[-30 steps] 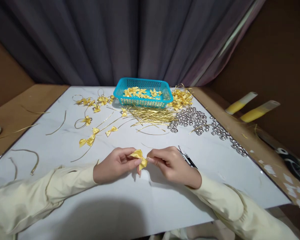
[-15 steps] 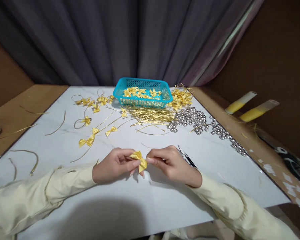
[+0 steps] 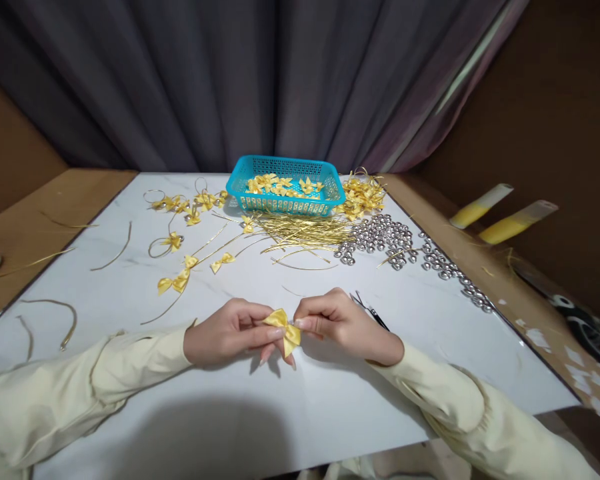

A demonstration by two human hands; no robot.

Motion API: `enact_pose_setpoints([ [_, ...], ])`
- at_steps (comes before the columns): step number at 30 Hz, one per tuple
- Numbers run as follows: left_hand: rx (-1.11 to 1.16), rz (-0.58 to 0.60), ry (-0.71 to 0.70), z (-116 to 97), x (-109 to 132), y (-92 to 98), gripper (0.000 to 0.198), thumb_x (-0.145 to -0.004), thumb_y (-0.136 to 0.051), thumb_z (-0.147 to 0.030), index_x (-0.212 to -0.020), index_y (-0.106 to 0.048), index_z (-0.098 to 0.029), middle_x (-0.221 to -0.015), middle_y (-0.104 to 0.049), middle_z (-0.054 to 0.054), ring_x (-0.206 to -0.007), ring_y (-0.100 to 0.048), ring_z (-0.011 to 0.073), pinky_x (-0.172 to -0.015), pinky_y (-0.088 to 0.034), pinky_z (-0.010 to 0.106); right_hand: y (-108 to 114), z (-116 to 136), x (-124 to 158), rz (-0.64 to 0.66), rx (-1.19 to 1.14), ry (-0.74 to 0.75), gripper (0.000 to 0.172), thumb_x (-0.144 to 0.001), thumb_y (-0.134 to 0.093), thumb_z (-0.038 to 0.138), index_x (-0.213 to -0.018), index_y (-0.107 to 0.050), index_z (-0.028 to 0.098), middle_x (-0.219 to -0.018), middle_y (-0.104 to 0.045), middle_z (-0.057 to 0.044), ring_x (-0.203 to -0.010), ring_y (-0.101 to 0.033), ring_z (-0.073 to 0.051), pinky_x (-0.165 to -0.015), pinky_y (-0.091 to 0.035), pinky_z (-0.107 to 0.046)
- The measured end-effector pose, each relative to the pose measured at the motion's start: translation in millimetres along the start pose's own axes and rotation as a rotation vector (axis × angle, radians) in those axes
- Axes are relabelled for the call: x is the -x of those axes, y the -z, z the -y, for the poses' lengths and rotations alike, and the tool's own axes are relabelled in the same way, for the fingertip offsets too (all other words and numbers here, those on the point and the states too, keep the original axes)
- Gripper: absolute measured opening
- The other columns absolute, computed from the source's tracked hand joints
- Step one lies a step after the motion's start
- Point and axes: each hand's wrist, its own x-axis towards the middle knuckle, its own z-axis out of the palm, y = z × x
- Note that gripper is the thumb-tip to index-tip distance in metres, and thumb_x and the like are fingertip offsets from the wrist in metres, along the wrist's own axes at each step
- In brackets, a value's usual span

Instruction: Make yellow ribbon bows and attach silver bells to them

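Note:
A yellow satin ribbon bow (image 3: 291,341) is pinched between the thumb and fingers of my left hand (image 3: 230,335), just above the white tabletop. The lower fingers of that hand extend beneath the bow. My right hand (image 3: 341,325) has its thumb and forefinger pressed together at the bow's right side, close to its middle. Whatever lies between those fingertips is too small and hidden to name. Behind my right hand lies a dark, slim tool (image 3: 375,316), partly covered by it. Loose yellow bows (image 3: 223,263) rest on the table beyond my left hand.
A blue plastic basket (image 3: 286,208) holds more yellow bows. Gold cords (image 3: 305,231) lie in front of it, with a pile of silver rings (image 3: 385,237) to the right. A heap of corded bows (image 3: 363,197) sits beside the basket. Two yellow-filled tubes (image 3: 517,223) and black-handled scissors (image 3: 587,333) are at right.
The bow has shifted slightly right and turned, so both its loops show more fully. My left fingers moved a little right with it; my right hand stays pinched beside it.

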Motion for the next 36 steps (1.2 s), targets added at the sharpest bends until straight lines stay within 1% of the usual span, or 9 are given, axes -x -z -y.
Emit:
enact_pose_setpoints([
  [6,0.108,0.086,0.033,0.8,-0.5,2.3,0.03,-0.085,-0.056,-0.032,-0.078,-0.069,-0.006,-0.064,-0.065,0.009,-0.048,-0.042,0.009,-0.045,-0.027,0.024,-5.5,-1.3,-1.8,0.058,-0.337,-0.103,0.029,-0.081,-0.056,0.034,-0.061,-0.054,0.013,-0.045,-0.038,0.007,-0.04,-0.028,-0.004,-0.04,-0.023,-0.018],
  [9,0.16,0.088,0.039,4.1,-1.1,3.8,0.027,-0.083,-0.058,-0.031,-0.078,-0.068,-0.007,-0.069,-0.068,0.011,-0.048,-0.043,0.0087,-0.045,-0.027,0.023,-8.4,-0.4,-2.0,0.062,-0.394,-0.116,0.032,-0.08,-0.058,0.039,-0.061,-0.053,0.013,-0.044,-0.039,0.008,-0.039,-0.028,-0.004,-0.04,-0.022,-0.018],
  [13,0.21,0.068,0.051,11.4,-1.8,7.6,0.025,-0.08,-0.062,-0.032,-0.078,-0.067,-0.007,-0.066,-0.067,0.01,-0.049,-0.044,0.0092,-0.047,-0.027,0.024,-9.1,1.4,-1.2,0.044,-0.362,-0.09,0.032,-0.081,-0.058,0.037,-0.061,-0.054,0.012,-0.044,-0.038,0.008,-0.039,-0.028,-0.004,-0.04,-0.022,-0.018],
  [17,0.194,0.036,0.054,13.8,-2.2,10.3,0.026,-0.077,-0.066,-0.033,-0.076,-0.066,-0.007,-0.059,-0.062,0.006,-0.051,-0.044,0.0095,-0.05,-0.029,0.023,-7.0,2.0,-0.7,0.002,-0.224,-0.04,0.024,-0.082,-0.054,0.024,-0.061,-0.055,0.012,-0.046,-0.04,0.007,-0.041,-0.029,-0.004,-0.042,-0.022,-0.018],
  [20,0.156,0.016,0.066,11.1,-2.3,9.6,0.026,-0.078,-0.065,-0.033,-0.073,-0.065,-0.007,-0.057,-0.059,0.004,-0.049,-0.042,0.0087,-0.049,-0.029,0.023,-6.2,1.5,-1.0,-0.019,-0.157,-0.019,0.023,-0.082,-0.052,0.02,-0.06,-0.055,0.012,-0.046,-0.039,0.007,-0.042,-0.03,-0.004,-0.042,-0.023,-0.018],
  [25,0.142,0.011,0.08,6.8,-3.6,8.5,0.028,-0.078,-0.064,-0.032,-0.07,-0.066,-0.006,-0.053,-0.057,0.003,-0.045,-0.041,0.0075,-0.046,-0.028,0.022,-6.1,-0.1,-0.7,-0.022,-0.158,-0.017,0.023,-0.082,-0.052,0.021,-0.06,-0.055,0.013,-0.047,-0.041,0.006,-0.043,-0.031,-0.005,-0.043,-0.024,-0.017],
  [30,0.162,0.027,0.05,5.6,-5.3,8.6,0.023,-0.079,-0.064,-0.028,-0.073,-0.069,-0.006,-0.056,-0.061,0.004,-0.046,-0.041,0.0063,-0.045,-0.028,0.02,-5.1,0.6,-0.7,-0.024,-0.176,-0.04,0.024,-0.082,-0.052,0.024,-0.061,-0.055,0.013,-0.047,-0.041,0.006,-0.043,-0.032,-0.005,-0.043,-0.024,-0.018],
  [34,0.187,0.018,0.046,6.5,-5.6,8.0,0.022,-0.078,-0.065,-0.028,-0.071,-0.068,-0.007,-0.054,-0.061,0.003,-0.045,-0.041,0.0064,-0.046,-0.029,0.021,-5.5,0.7,-1.0,-0.023,-0.2,-0.047,0.023,-0.082,-0.052,0.023,-0.061,-0.054,0.013,-0.046,-0.041,0.006,-0.042,-0.031,-0.005,-0.043,-0.024,-0.018],
  [36,0.2,0.018,0.046,7.3,-5.2,8.0,0.021,-0.077,-0.066,-0.027,-0.071,-0.068,-0.007,-0.058,-0.064,0.005,-0.045,-0.042,0.0067,-0.046,-0.03,0.021,-6.1,0.3,-0.8,-0.022,-0.205,-0.045,0.024,-0.082,-0.052,0.024,-0.061,-0.055,0.013,-0.046,-0.042,0.006,-0.042,-0.031,-0.005,-0.043,-0.025,-0.018],
])
